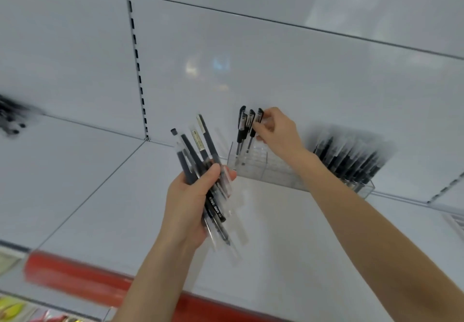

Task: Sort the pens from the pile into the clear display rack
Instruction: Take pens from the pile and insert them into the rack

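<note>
My left hand (190, 206) grips a bundle of several black and clear pens (200, 160), fanned upward above the white shelf. My right hand (276, 130) reaches to the clear display rack (263, 168) at the back of the shelf and pinches a black capped pen (256, 125) near its cap. That pen stands in the rack's left end beside two other black capped pens (242, 125). The right part of the rack holds several dark pens (351, 155), blurred.
The white shelf (125, 208) has a red front strip (75, 276). A slotted upright (136, 57) runs up the white back panel. Blurred black pens (10, 118) lie at the far left. Coloured goods show at the bottom left corner.
</note>
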